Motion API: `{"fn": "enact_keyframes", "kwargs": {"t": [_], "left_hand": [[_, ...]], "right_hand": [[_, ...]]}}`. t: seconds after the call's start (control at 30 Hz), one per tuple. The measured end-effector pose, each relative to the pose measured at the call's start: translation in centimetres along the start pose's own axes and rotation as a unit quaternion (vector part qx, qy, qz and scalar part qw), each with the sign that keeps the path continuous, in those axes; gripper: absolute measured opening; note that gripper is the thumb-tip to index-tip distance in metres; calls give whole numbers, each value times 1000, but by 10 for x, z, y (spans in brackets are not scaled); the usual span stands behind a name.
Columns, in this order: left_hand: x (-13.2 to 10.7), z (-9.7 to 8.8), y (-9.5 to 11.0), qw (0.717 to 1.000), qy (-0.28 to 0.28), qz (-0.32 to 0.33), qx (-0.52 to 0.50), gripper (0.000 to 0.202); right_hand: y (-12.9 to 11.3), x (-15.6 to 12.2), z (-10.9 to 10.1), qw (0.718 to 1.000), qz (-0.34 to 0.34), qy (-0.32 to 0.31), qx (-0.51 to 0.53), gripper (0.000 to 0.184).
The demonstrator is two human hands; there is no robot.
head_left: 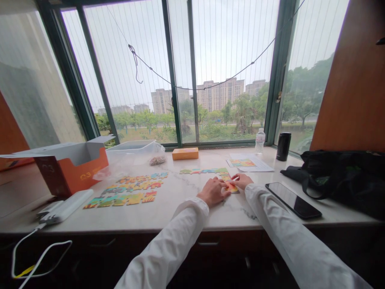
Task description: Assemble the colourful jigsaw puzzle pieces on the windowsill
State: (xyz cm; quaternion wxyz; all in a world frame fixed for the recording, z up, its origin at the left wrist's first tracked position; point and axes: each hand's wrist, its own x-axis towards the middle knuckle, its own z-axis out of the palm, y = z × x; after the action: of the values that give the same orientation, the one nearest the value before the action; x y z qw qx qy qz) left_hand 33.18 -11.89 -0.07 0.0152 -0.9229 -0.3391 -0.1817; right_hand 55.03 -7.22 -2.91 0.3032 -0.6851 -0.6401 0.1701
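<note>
An orange-red puzzle piece (231, 188) lies on the tabletop between my two hands, at the lower end of a joined strip of puzzle pieces (204, 171). My left hand (213, 191) has its curled fingers on the left side of this piece. From the right, my right hand (241, 180) grips the piece's edge with its fingertips pressed together. Fingers cover part of the piece. Farther left, several loose puzzle pieces (129, 199) lie face up in rows. A printed reference picture (242, 163) rests on white paper behind my right hand.
At left stand an orange box (87, 170), a clear plastic bin (132, 146) and a white power adapter (67, 208). A small orange box (185, 153) sits near the window. On the right are a water bottle (260, 141), a black tumbler (283, 147), a phone (293, 200) and a black bag (343, 176).
</note>
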Motion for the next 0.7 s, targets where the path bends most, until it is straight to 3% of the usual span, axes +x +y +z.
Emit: {"fn": "enact_keyframes", "kwargs": {"t": [0.37, 0.7], "left_hand": [[2, -10, 19, 997, -45, -8, 70, 29], [8, -9, 25, 993, -76, -51, 79, 31]], "right_hand": [[-15, 11, 6, 997, 10, -38, -67, 20], [-26, -14, 4, 996, -16, -4, -84, 17]]}}
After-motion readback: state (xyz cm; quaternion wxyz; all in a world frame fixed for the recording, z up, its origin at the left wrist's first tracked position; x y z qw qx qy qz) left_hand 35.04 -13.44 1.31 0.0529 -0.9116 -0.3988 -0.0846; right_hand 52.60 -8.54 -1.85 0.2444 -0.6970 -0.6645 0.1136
